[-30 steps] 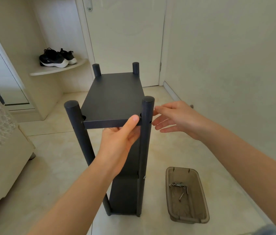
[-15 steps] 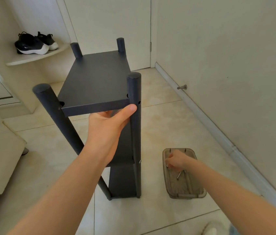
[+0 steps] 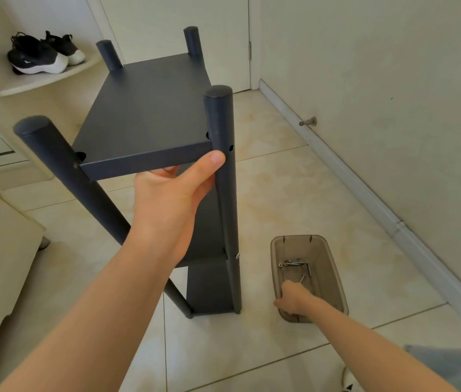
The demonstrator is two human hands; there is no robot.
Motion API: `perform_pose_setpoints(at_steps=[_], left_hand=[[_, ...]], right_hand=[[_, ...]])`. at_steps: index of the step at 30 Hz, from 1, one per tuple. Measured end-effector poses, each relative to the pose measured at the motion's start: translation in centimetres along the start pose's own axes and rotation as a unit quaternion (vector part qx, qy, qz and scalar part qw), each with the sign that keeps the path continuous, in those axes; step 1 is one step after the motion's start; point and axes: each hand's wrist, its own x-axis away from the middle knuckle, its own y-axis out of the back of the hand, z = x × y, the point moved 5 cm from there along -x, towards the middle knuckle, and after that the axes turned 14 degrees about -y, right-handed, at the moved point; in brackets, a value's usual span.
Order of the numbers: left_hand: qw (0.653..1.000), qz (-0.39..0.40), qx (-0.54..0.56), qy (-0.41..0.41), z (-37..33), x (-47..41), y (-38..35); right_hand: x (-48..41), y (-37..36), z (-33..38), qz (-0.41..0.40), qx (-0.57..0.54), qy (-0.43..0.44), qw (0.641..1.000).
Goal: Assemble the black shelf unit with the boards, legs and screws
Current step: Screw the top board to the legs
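Fingers (image 3: pixel 164 173) of the left hand (image 3: pixel 172 199) are clamped on the flat black top board (image 3: pixel 144 108), judged unscrewed; the right hand's (image 3: pixel 291 299) cannot be told.

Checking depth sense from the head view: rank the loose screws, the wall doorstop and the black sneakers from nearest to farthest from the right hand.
1. Screws, in the tray just beyond the right hand.
2. Doorstop, low on the right wall.
3. Sneakers, far left on the corner shelf.
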Motion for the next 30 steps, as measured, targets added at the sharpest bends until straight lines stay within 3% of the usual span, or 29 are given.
perform_pose_setpoints(at_steps=[5,11,14,18,30], left_hand=[[1.0,-0.002,0.003,0.001,-0.1,0.2,-0.1],[1.0,-0.001,0.011,0.002,-0.2,0.3,-0.2],[1.0,0.005,0.014,0.002,-0.1,0.3,-0.2],[1.0,0.015,0.023,0.002,0.1,0.2,-0.2],[0.999,0.029,0.01,-0.012,0.5,-0.2,-0.2]], right_hand=[[0.9,-2.3,0.7,0.105,-0.004,0.004,0.995],[1.1,-3.7,1.2,0.173,-0.03,0.017,0.984],[-0.5,-3.5,0.6,0.149,-0.081,0.006,0.985],[-2.2,-3.1,-0.5,0.04,-0.058,0.003,0.998],[-6.2,-6.3,-1.8,-0.018,-0.065,-0.029,0.997]])
